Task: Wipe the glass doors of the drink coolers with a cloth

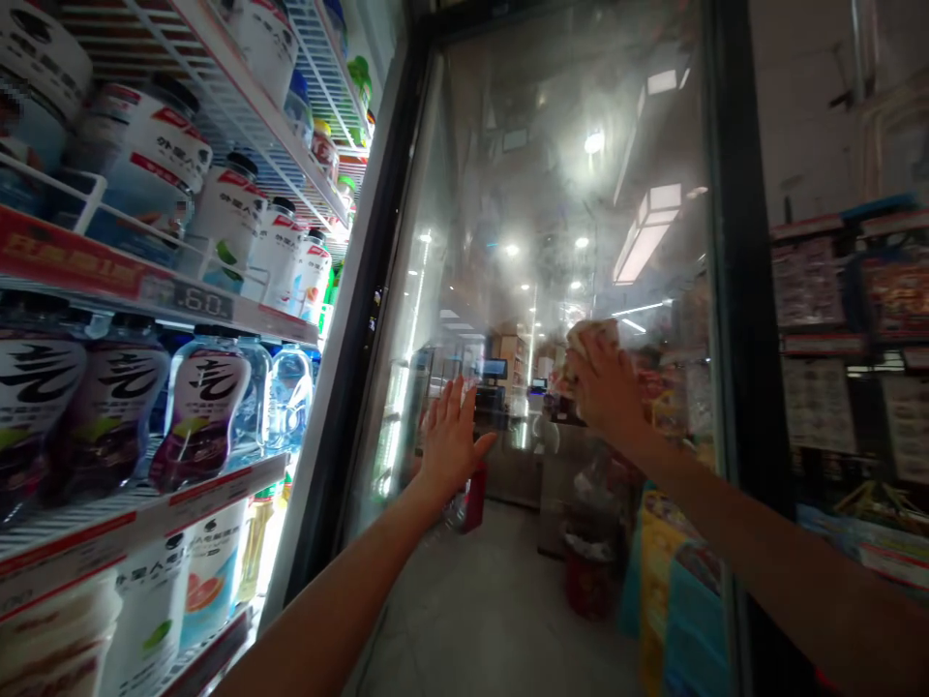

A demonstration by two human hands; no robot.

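A fogged glass fridge door stands open ahead of me. My left hand lies flat on the glass, fingers stretched up and together, thumb out to the right. My right hand is closed round a crumpled pale cloth and presses it against the glass at about the same height. Through the glass the shop floor and ceiling lights show, blurred by the mist.
At left, the fridge's wire shelves hold rows of drink bottles with price strips along the edges. The door's dark frame runs down the right. Beyond it hang racks of packaged goods.
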